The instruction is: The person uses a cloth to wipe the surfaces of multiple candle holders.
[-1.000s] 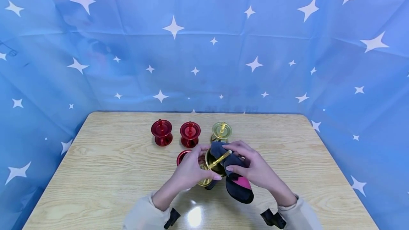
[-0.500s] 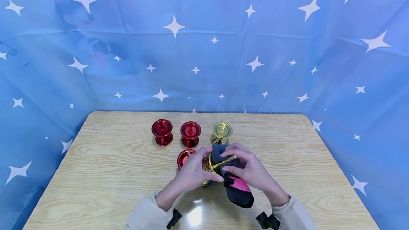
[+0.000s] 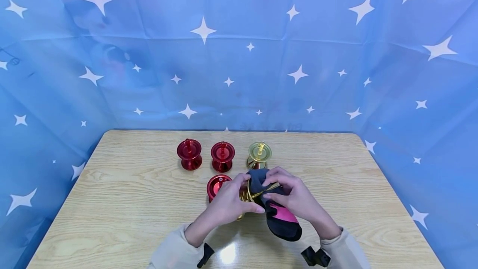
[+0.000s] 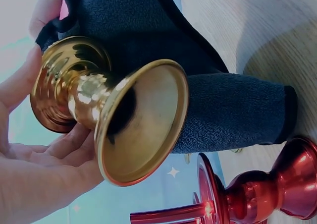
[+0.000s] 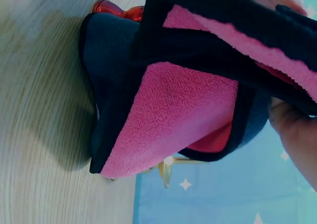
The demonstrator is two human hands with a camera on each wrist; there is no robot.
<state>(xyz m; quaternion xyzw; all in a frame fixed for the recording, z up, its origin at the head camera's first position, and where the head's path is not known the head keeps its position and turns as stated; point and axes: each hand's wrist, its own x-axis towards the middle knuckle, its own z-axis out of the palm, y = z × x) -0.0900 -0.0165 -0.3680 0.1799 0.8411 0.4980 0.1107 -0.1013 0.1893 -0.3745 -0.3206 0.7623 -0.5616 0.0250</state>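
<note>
My left hand (image 3: 228, 203) grips a gold candle holder (image 3: 244, 195) by its side, tipped over so that its thin post points right. In the left wrist view, the hollow flared base of the candle holder (image 4: 89, 97) faces the camera. My right hand (image 3: 296, 197) holds a cloth (image 3: 284, 214), dark grey on one face and pink on the other, with black edging. Its bunched part lies against the holder's dish and partly covers it. In the right wrist view, the cloth (image 5: 178, 110) hangs folded and hides most of the holder.
Just left of my left hand stands a red candle holder (image 3: 215, 185), partly hidden by it. Behind are a red candle holder (image 3: 189, 152), another red candle holder (image 3: 222, 155) and a gold candle holder (image 3: 259, 152), all upright on the wooden table (image 3: 130, 202).
The held candle holder has tipped further right, its post swinging lower towards my right hand. The cloth has shifted around its dish, and more of the near red candle holder shows.
</note>
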